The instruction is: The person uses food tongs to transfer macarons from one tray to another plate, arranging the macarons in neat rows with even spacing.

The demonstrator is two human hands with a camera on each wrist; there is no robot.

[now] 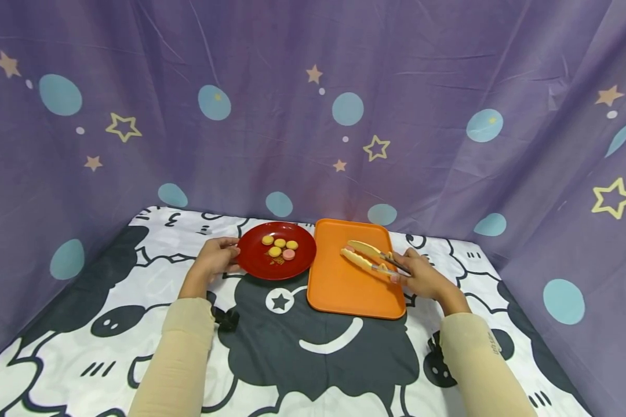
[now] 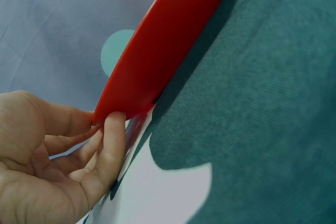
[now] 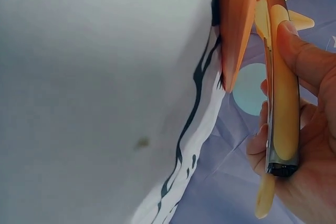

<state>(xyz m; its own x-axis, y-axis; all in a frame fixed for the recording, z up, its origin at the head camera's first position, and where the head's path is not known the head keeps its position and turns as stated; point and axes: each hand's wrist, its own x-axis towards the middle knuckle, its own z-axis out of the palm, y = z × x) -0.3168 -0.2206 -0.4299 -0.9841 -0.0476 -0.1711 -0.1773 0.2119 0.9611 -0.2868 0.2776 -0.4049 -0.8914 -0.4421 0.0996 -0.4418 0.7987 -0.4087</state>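
Note:
My left hand (image 1: pixel 218 256) pinches the left rim of a red plate (image 1: pixel 253 263); the left wrist view shows thumb and fingers on that rim (image 2: pixel 131 85). On the plate lie several small round yellow pieces (image 1: pixel 275 252) and one pink piece (image 1: pixel 288 254), possibly macarons. In my right hand (image 1: pixel 419 275) are tongs (image 1: pixel 381 255) with yellow tips and metal arms. Their tips hang over an orange tray (image 1: pixel 344 292), with a small pinkish piece (image 1: pixel 350 248) between them. The right wrist view shows thumb and fingers around the tongs' handle (image 3: pixel 285 87).
The plate's right edge meets the tray's left side. A cloth (image 1: pixel 323 353) with black-and-white cartoon print covers the table. Behind and at the sides hangs a purple curtain (image 1: pixel 292 116) with stars and blue dots.

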